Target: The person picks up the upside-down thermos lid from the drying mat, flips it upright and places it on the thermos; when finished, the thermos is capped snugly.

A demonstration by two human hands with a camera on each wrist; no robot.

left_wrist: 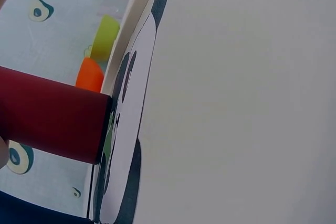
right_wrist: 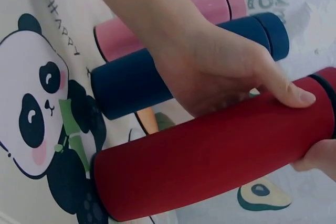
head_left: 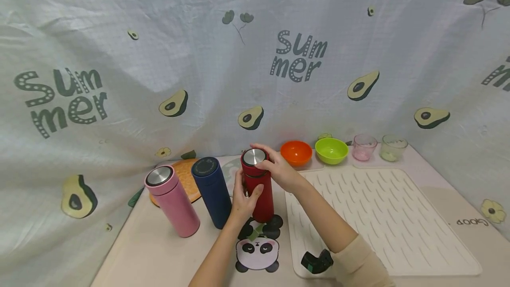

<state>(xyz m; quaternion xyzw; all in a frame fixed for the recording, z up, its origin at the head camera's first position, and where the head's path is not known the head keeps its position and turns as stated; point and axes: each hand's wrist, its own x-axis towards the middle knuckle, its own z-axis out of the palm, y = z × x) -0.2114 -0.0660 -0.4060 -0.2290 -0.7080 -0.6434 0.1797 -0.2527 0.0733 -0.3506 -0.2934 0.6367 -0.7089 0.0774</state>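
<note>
A red thermos bottle (head_left: 263, 203) with a silver-topped lid (head_left: 255, 157) stands on the table, just behind a printed panda face. My left hand (head_left: 241, 200) grips its body from the left, the thumb (right_wrist: 296, 97) lying along the side in the right wrist view. Around the lid curl the fingers of my right hand (head_left: 283, 172), the thumb at its near side. A dark band (right_wrist: 324, 85) shows between lid and body. To the left stand a navy blue thermos bottle (head_left: 215, 198) and a pink thermos bottle (head_left: 178, 209), both with lids on.
Behind the red bottle sit an orange bowl (head_left: 296, 153) and a green bowl (head_left: 331, 150). Two glass cups, one pink (head_left: 364, 147) and one greenish (head_left: 393, 148), stand at back right. A cream ribbed mat (head_left: 374, 220) covers the right side. A round orange mat (head_left: 185, 174) lies behind the bottles.
</note>
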